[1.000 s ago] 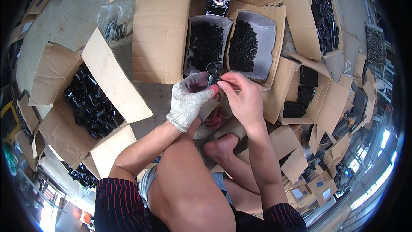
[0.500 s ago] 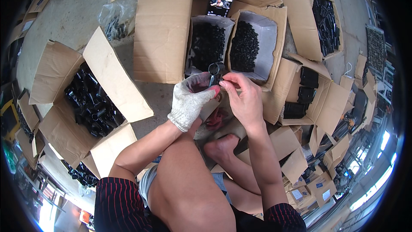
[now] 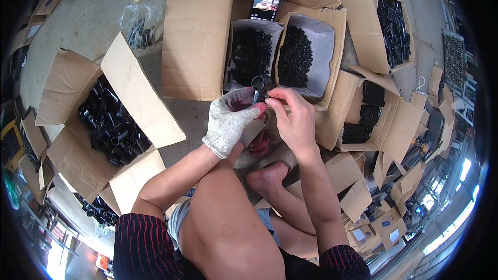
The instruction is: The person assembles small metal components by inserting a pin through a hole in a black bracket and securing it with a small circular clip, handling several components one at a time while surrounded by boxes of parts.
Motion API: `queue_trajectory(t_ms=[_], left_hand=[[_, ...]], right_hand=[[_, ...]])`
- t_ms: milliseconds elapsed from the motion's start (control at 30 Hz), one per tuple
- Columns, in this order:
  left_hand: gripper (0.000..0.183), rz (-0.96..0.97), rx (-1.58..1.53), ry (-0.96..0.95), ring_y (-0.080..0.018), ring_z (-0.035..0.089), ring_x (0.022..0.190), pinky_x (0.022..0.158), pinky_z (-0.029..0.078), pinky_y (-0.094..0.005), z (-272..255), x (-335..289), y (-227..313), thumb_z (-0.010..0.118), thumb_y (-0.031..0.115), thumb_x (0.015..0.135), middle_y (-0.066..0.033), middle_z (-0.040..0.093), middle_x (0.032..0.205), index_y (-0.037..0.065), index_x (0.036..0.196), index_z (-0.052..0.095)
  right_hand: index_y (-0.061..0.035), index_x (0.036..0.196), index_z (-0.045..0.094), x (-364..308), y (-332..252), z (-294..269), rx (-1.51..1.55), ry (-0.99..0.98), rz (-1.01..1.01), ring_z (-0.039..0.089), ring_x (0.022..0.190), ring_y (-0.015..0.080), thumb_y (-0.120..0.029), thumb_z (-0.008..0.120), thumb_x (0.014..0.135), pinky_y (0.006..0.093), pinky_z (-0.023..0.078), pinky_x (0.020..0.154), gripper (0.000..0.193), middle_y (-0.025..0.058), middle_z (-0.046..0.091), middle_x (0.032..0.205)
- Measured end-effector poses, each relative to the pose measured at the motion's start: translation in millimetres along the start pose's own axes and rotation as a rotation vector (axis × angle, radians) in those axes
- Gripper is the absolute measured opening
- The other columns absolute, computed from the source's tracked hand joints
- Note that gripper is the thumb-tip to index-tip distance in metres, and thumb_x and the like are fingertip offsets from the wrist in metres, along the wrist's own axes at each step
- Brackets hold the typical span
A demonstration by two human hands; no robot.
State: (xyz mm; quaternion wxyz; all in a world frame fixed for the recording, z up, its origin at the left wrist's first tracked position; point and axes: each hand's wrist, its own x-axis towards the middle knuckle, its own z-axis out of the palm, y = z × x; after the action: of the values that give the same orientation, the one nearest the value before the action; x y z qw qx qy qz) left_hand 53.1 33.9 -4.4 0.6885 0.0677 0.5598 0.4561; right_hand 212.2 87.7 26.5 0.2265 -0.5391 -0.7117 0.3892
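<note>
Concrete floor [image 3: 96, 13]: cardboard boxes [image 3: 194, 46] surround us.
Ring-ended black part [image 3: 257, 96]: by the grey-lined trays' [image 3: 323, 46] near edge; a slack grip could drop it among small black pieces [image 3: 251, 52].
Gloved left hand [image 3: 228, 120]: closed around its stem.
Bare right hand [image 3: 296, 117]: pinched on its right side (we can't see any smaller piece between).
</note>
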Motion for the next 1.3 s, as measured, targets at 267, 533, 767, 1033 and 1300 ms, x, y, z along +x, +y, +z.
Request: queue_trajectory(t_ms=[267,533,767,1033,1300], left_hand=[[0.035,0.005,0.026,-0.004,-0.0082,0.068,0.086,0.079,0.057,-0.0245,1,-1,3,0.084,0.008,0.085,-0.0054,0.076,0.100,-0.003,0.116,0.072],[0.038,0.005,0.032,0.006,-0.0088,0.068,0.086,0.079,0.057,-0.0247,-2,2,-2,0.084,0.007,0.084,-0.0066,0.075,0.100,-0.004,0.118,0.071],[0.041,0.014,0.059,0.016,-0.0092,0.068,0.087,0.080,0.057,-0.0258,1,-1,3,0.084,0.007,0.083,-0.0067,0.075,0.099,-0.005,0.120,0.070],[0.042,-0.008,0.106,0.028,-0.0097,0.067,0.089,0.081,0.057,-0.0259,0,-1,2,0.084,0.006,0.083,-0.0074,0.075,0.102,-0.005,0.120,0.070],[0.043,0.027,0.134,0.025,-0.0099,0.067,0.087,0.080,0.057,-0.0269,3,-3,6,0.084,0.005,0.083,-0.0086,0.075,0.102,-0.006,0.121,0.069]], right_hand=[[-0.0010,0.101,0.070,1,2,0,0.001,0.007,-0.039,0.070,0.081,0.0318,-0.007,0.071,0.093,0.0388,0.055,0.072,0.010,0.0149,0.072,0.094],[0.0004,0.096,0.069,0,2,3,-0.033,-0.001,0.008,0.066,0.075,0.0317,-0.015,0.072,0.095,0.0404,0.052,0.066,0.015,0.0145,0.068,0.085],[0.0006,0.082,0.059,3,2,12,-0.235,-0.033,0.005,0.059,0.069,0.0374,-0.024,0.064,0.102,0.0481,0.047,0.065,0.032,0.0164,0.059,0.075],[0.0003,0.081,0.057,4,-16,2,-0.152,-0.134,0.147,0.062,0.075,0.0411,-0.029,0.057,0.106,0.0504,0.048,0.067,0.038,0.0200,0.061,0.078],[-0.0003,0.083,0.059,3,-7,11,-0.271,-0.179,0.194,0.063,0.073,0.0448,-0.033,0.051,0.108,0.0538,0.047,0.066,0.043,0.0218,0.063,0.074]])
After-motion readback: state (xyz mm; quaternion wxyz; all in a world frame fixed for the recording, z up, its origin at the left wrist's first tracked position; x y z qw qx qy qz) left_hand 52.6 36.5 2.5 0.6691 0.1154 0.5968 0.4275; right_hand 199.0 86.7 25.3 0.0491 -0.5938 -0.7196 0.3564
